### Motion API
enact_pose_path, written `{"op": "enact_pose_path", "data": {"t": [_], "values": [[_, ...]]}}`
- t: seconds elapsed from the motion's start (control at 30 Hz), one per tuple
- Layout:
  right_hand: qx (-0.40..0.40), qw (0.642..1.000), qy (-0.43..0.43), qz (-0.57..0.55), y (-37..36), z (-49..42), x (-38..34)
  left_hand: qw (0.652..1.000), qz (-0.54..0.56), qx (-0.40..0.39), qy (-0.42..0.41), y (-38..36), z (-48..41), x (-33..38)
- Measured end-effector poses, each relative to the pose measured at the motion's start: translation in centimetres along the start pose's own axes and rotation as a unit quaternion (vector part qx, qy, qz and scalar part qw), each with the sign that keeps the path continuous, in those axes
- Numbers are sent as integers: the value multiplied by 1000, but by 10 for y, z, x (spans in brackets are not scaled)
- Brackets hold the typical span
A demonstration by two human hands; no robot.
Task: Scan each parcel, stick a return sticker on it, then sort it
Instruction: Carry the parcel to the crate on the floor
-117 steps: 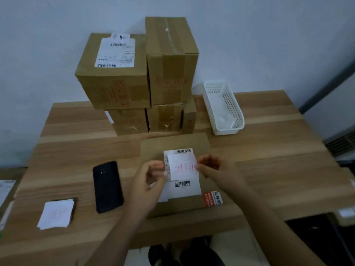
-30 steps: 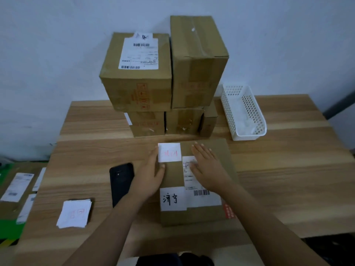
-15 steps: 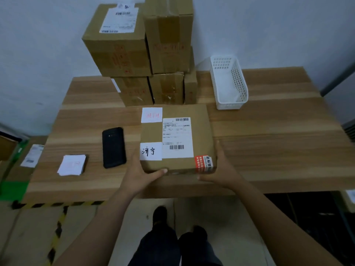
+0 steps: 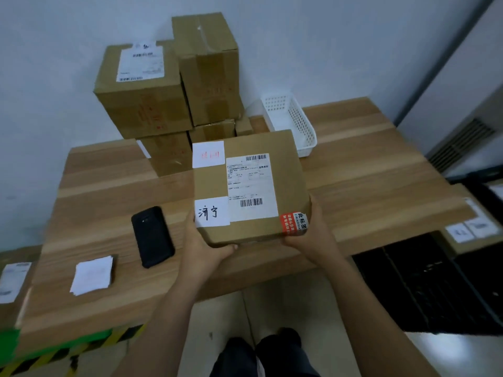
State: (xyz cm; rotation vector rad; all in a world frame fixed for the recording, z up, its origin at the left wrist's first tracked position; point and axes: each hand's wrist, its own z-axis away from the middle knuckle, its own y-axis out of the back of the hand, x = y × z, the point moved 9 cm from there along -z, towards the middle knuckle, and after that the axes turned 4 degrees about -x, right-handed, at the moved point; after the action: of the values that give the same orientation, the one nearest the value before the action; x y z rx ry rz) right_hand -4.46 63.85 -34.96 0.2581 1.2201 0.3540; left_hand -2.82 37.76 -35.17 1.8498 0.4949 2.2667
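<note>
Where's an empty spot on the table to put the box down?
Widest bare wood: right half of the wooden table, right of the white plastic basket. Smaller patch: left, between the black phone, white sticker pile and stacked brown cardboard boxes. Crowded at those boxes, back centre.

Fingers of left hand [image 4: 206, 247] and right hand [image 4: 313, 234] being hidden under the parcel [image 4: 287, 172], shipping label [image 4: 250, 183] print being blurred, basket [image 4: 300, 123] being partly covered.

Pale wall [image 4: 326, 36], wooden table [image 4: 381, 164], light floor [image 4: 272, 308]
</note>
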Motion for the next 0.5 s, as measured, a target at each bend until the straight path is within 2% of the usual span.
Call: {"op": "enact_pose_path", "data": {"t": [0.27, 0.5], "values": [[180, 983, 34, -11, 29, 70, -38, 988, -11, -100, -121, 10, -10, 65], [317, 947, 26, -44, 84, 162, -25, 957, -6, -212, -197, -58, 13, 119]]}}
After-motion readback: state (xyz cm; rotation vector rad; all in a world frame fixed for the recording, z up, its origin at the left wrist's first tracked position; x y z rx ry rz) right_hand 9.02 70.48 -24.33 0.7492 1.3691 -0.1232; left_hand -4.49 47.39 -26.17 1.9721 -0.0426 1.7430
